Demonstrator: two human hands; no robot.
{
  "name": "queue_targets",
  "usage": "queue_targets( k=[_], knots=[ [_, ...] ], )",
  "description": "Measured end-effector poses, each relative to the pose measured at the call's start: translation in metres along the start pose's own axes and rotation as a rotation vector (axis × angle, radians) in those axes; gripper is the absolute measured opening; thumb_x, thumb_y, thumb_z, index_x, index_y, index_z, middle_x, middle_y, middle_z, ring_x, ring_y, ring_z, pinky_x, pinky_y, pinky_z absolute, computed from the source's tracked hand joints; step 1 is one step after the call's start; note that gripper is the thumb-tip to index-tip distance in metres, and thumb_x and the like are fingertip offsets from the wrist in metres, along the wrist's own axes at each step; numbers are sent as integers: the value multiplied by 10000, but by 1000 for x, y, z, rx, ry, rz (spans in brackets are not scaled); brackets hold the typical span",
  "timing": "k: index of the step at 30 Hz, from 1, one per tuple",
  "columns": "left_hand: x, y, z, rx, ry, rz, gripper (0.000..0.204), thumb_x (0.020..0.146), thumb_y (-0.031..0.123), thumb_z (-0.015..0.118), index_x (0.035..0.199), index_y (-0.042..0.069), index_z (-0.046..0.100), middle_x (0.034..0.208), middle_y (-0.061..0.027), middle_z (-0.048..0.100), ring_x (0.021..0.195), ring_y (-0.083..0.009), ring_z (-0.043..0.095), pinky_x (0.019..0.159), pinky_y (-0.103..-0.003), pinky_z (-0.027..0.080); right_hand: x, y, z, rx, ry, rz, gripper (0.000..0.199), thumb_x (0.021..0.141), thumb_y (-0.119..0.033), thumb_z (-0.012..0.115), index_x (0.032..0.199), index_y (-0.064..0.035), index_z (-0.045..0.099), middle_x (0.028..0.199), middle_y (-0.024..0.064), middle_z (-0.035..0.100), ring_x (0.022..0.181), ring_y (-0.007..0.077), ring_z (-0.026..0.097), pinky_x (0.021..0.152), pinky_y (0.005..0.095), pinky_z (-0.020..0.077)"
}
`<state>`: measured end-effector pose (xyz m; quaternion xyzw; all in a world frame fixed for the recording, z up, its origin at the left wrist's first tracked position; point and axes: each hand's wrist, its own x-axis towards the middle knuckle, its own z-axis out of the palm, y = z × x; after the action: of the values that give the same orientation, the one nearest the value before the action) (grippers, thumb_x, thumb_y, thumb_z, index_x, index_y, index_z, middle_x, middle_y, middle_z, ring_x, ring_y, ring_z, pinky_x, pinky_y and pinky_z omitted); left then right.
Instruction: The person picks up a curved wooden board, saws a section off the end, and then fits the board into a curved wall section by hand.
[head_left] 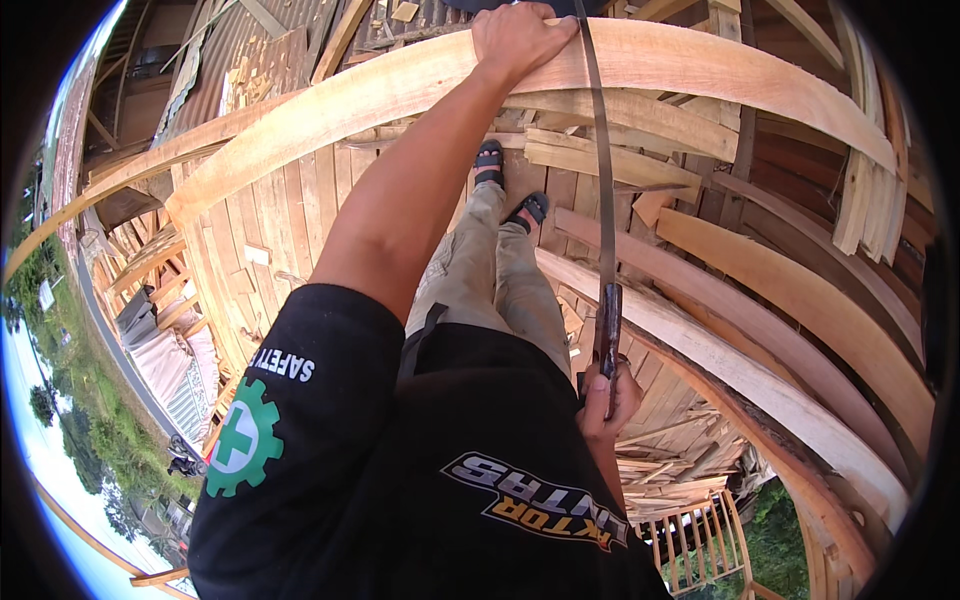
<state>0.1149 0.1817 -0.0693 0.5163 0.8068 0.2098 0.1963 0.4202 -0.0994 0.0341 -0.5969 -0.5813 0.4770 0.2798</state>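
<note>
A long pale wooden plank point(680, 62) spans the upper part of the view, its edges bowed in the picture. My left hand point(522, 45) grips it near the middle, with the fingers over the far edge and partly hidden. Just to the right of that hand, a handsaw point(604, 175) crosses the plank with its narrow dark blade. How deep the blade sits in the wood, I cannot tell. My right hand point(622, 398) is closed around the saw's dark brown handle point(607, 335), low and close to my right side.
My sandalled feet point(515, 190) stand on a plank floor point(300, 205). Loose boards point(740, 255) lie to the right, and more timber point(610, 160) lies beneath the plank. Corrugated metal sheets point(240, 65) are at the far left; greenery point(75, 400) shows beyond the left edge.
</note>
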Motion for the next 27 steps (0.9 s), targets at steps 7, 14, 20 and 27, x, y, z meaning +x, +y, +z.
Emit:
queue_targets(
  k=[7, 14, 20, 27],
  knots=[
    [3, -4, 5, 18, 43, 31, 431, 860, 415, 511, 805, 50, 733, 801, -227, 680, 786, -400, 672, 755, -489, 515, -9, -4, -4, 39, 16, -25, 255, 846, -193, 565, 664, -23, 509, 497, 60, 432, 413, 169, 420, 441, 297, 319],
    [11, -11, 20, 100, 59, 66, 458, 911, 358, 425, 788, 33, 723, 806, -233, 678, 776, -407, 668, 752, -503, 510, 7, -2, 7, 62, 16, 30, 295, 862, -206, 562, 647, -30, 463, 494, 45, 396, 418, 152, 392, 435, 297, 299],
    [5, -4, 12, 91, 59, 45, 455, 924, 365, 423, 815, 37, 720, 811, -233, 677, 780, -411, 664, 750, -511, 506, 3, 3, 8, 89, 36, -26, 291, 860, -180, 549, 642, -36, 420, 500, 44, 352, 417, 147, 337, 432, 314, 257],
    [6, -14, 22, 48, 31, 4, 407, 896, 400, 441, 900, 148, 761, 907, -145, 718, 914, -333, 668, 892, -429, 449, 10, -8, 8, 110, 25, 18, 277, 859, -179, 555, 656, -25, 447, 498, 43, 360, 417, 137, 348, 433, 306, 263]
  ],
)
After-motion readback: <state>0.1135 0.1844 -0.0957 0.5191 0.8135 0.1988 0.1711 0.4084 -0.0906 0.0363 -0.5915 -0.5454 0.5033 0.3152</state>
